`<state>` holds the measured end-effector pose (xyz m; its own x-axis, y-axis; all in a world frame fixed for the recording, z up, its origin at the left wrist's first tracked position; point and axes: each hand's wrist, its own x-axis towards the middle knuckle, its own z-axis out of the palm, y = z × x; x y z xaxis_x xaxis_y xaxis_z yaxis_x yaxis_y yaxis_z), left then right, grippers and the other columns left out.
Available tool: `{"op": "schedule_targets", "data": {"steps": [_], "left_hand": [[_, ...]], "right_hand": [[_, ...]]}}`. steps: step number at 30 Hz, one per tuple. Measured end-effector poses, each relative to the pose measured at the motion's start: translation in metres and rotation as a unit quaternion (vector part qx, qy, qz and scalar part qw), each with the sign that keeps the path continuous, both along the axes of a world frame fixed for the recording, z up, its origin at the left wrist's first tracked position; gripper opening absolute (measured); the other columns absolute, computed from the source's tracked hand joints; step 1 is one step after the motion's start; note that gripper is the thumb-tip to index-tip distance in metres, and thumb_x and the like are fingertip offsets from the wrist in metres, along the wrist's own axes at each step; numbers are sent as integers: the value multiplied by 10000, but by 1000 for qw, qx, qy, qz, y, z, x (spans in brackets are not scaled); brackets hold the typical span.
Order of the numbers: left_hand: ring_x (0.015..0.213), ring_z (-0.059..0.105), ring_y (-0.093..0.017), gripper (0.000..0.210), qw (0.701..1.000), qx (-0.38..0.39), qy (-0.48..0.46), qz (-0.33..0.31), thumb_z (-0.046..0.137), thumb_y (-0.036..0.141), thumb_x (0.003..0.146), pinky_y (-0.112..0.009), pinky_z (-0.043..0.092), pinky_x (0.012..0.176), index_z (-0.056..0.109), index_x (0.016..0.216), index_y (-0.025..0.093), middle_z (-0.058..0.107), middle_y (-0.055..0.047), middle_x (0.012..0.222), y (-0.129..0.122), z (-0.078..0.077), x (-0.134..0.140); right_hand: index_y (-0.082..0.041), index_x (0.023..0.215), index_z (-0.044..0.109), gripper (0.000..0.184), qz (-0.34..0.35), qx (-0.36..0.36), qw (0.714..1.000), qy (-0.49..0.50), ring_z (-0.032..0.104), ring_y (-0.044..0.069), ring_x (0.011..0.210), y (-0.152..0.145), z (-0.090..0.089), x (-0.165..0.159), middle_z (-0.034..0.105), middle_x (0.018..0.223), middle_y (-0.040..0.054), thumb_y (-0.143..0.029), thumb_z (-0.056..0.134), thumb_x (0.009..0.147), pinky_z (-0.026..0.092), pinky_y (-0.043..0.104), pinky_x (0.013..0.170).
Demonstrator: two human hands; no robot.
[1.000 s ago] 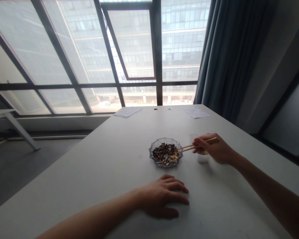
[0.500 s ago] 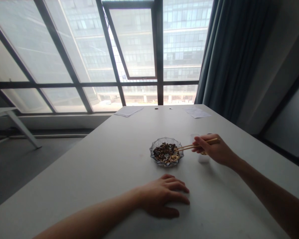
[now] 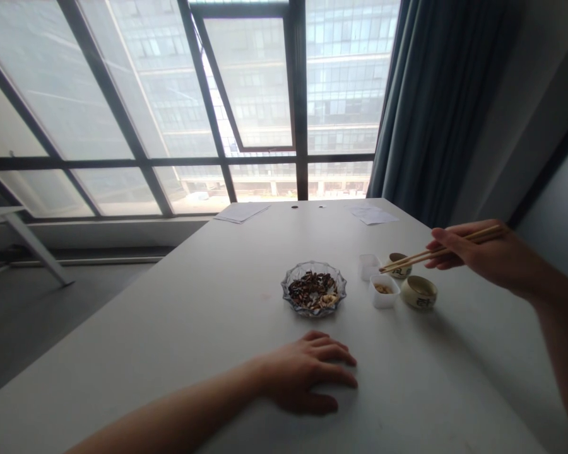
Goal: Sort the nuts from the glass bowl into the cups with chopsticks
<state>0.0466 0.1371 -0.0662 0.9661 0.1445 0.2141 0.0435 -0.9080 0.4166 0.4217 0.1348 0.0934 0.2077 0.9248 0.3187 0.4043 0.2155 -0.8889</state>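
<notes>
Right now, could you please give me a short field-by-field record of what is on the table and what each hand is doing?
left hand: flat on the white table, holding nothing
right hand: raised, grip on chopsticks
chopstick tips: above the far ceramic cup
glass dish: dark seeds and pale nuts
plastic cups: near one holds pale bits; far one looks empty
near ceramic cup: right of the plastic cups
papers: far edge

No legible text; dark marks on ceramic cup (image 3: 419, 292) too small to read.

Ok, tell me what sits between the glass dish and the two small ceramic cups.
In the head view, two small white plastic tubs: one holds pale bits, the other looks empty. They stand between the glass dish and the ceramic cups.
</notes>
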Motion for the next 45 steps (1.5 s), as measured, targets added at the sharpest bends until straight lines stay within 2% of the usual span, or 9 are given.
{"op": "schedule_targets", "data": {"steps": [3,10,13,18,21,29,36,40,45], "left_hand": [[1414,543,-310,476,1000,0,0,0,651,505,1014,-454,295,1247,594,1441,302,598,-91,1510,0,0,0],[1415,541,-308,482,1000,2,1,-2,652,502,1012,-453,294,1247,589,1447,304,593,-87,1516,0,0,-1],[1415,541,-300,473,1000,7,0,-2,655,481,1010,-440,300,1246,586,1442,303,590,-83,1517,0,1,-1],[1405,550,-292,467,1000,10,-13,-3,650,501,1013,-421,294,1242,590,1428,298,606,-80,1498,-1,0,0],[1406,549,-294,468,1000,10,-16,-2,635,516,1021,-423,289,1239,592,1432,296,606,-79,1502,0,-1,-1],[1404,551,-288,471,1000,11,-22,-5,627,531,1027,-413,289,1232,592,1434,295,609,-78,1501,1,-3,-1],[1406,550,-288,472,1000,16,-20,-5,636,525,1023,-413,289,1234,591,1430,290,608,-80,1500,1,-2,-1],[1406,551,-285,468,1000,19,-22,-5,626,531,1028,-410,300,1226,602,1422,282,612,-80,1496,1,-2,-1],[1402,554,-289,459,1000,9,-20,-4,616,528,1030,-420,310,1220,609,1420,286,611,-84,1500,0,-1,-1]], "right_hand": [[-203,751,837,426,-1,6,1000,-3,807,334,642,0,1,-3,806,736,140,-626,889,737,719,370,593],[-162,769,831,582,-18,54,998,16,797,282,602,-8,10,-22,808,753,138,-723,908,636,710,340,568],[-146,846,847,577,47,60,997,5,811,273,668,-5,1,-34,828,837,144,-709,862,724,708,331,613],[-185,905,858,455,208,-14,976,-68,813,254,751,1,-21,-62,833,850,107,-626,748,901,678,312,676],[-175,887,850,469,236,-43,965,-103,802,245,725,4,-35,-77,824,814,108,-625,721,922,656,306,666],[-170,885,829,471,231,-40,969,-75,805,249,735,16,-63,-95,820,797,105,-632,742,906,659,322,675],[-154,868,813,500,238,-39,969,-46,819,263,808,21,-73,-98,830,857,119,-649,743,898,673,314,697],[-143,853,811,530,218,-27,975,-30,821,274,776,20,-68,-96,827,847,132,-668,745,887,683,334,681],[-168,890,825,516,129,6,992,4,823,304,779,14,-40,-70,828,840,135,-679,792,838,703,399,705]]}}
